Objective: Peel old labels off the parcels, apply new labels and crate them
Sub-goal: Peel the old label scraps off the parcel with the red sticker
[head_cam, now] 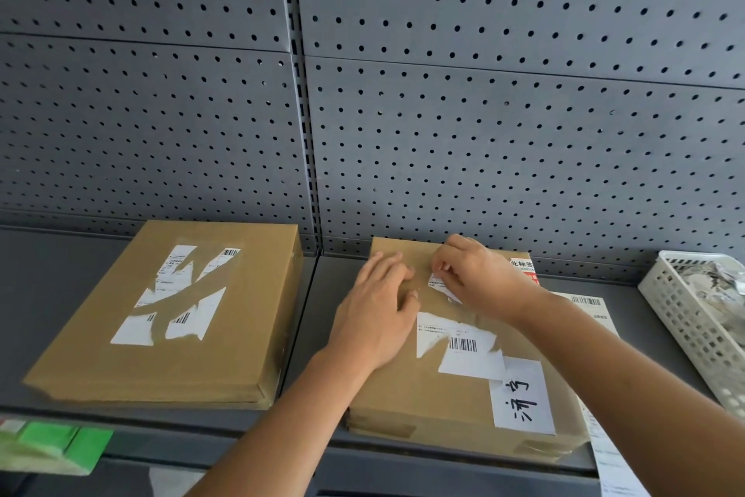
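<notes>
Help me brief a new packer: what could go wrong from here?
1. The scrap pinched by the right hand may tear short; torn remnants already mark the right parcel and the left parcel.
2. The label sheet beside the right parcel overhangs the shelf edge, so the right forearm could sweep it off.

Stockroom or shop, grey pegboard wall (504,125), metal shelf (60,295), cardboard parcels (169,319)
</notes>
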Demonstrator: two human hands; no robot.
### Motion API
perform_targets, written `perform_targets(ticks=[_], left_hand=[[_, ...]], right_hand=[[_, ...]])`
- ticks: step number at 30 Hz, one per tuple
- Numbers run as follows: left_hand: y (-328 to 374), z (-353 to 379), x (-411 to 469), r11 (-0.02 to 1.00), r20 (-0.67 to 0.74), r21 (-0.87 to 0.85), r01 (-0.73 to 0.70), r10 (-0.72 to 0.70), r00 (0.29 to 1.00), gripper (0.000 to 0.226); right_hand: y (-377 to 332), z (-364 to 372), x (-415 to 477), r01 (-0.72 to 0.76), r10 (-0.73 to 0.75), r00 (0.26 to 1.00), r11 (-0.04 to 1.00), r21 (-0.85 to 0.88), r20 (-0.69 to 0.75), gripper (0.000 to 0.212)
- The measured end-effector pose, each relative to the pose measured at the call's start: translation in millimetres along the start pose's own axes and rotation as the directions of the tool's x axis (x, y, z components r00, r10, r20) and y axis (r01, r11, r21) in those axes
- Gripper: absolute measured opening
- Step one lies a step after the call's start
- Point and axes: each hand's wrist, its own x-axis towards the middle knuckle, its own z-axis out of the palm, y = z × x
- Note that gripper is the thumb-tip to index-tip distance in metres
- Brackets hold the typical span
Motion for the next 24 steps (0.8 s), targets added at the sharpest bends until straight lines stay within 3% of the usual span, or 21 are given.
perform_targets(ticks=[3,5,9,15,18,24], left_hand=[[0.4,-0.3,0.5,1.000,-0.002,0.000,0.001,-0.001,1.000,0.034],[0.1,-0.1,0.5,1.000,-0.004,0.003,0.001,-0.001,1.000,0.034],[0.5,-0.1,0.5,1.000,-0.004,0.000,0.001,-0.001,1.000,0.034],[-0.3,-0.6,0.5,1.000,-0.003,-0.003,0.004,-0.004,1.000,0.036],[-0.1,-0.5,0.2,1.000,0.001,-0.003,0.005,-0.005,1.000,0.036],[0.3,-0.7,0.5,1.000,0.006,-0.002,0.008,-0.008,1.000,0.034]], right_hand=[[-3.9,0.6,1.8,-0.020,0.024,0.999,0.993,-0.115,0.028,0.011],[-7.9,2.3,3.0,-0.038,0.051,0.996,0.985,-0.170,0.068,0.023],[-10.5,1.9,3.0,-0.064,0.078,0.993,0.986,-0.153,0.086,0.031],[-6.3,3.2,-0.2,-0.106,0.106,0.993,0.994,0.005,0.051,0.027],[-0.8,2.8,-4.4,-0.085,0.085,0.996,0.993,0.082,-0.004,0.012],[-5.3,3.2,-1.3,-0.038,0.037,0.999,0.996,-0.074,-0.014,0.009]])
